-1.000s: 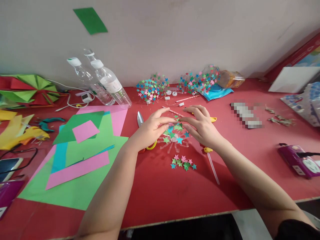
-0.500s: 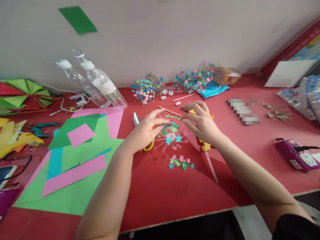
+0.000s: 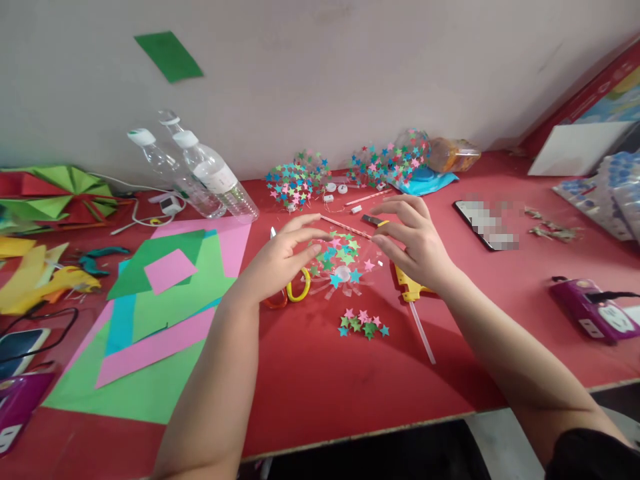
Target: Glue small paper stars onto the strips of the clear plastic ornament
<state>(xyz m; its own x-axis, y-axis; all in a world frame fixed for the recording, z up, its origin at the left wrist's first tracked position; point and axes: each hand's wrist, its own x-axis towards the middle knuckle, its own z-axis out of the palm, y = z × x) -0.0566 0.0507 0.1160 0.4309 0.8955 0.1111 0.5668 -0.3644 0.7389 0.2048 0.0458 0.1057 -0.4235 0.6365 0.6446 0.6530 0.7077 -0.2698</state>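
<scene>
A clear plastic piece with cut strips and coloured paper stars (image 3: 343, 257) sits between my hands on the red table (image 3: 320, 387). My left hand (image 3: 277, 263) curls round its left side, thumb and fingers on the strips. From the right, my right hand (image 3: 417, 243) grips it the same way. A small heap of loose paper stars (image 3: 364, 323) lies just in front. A thin pink stick (image 3: 345, 227) lies behind the piece, under my fingertips.
Scissors with yellow and orange handles (image 3: 295, 287) lie under my left hand, a yellow glue gun (image 3: 411, 288) under my right. Coloured paper sheets (image 3: 165, 300) lie left, bottles (image 3: 215, 177) and two more star pieces (image 3: 297, 180) behind, a phone (image 3: 483, 223) and purple power strip (image 3: 595, 313) right.
Both hands have shifted slightly and opened wider about the star piece, which has turned a little between them. The view has shifted a little.
</scene>
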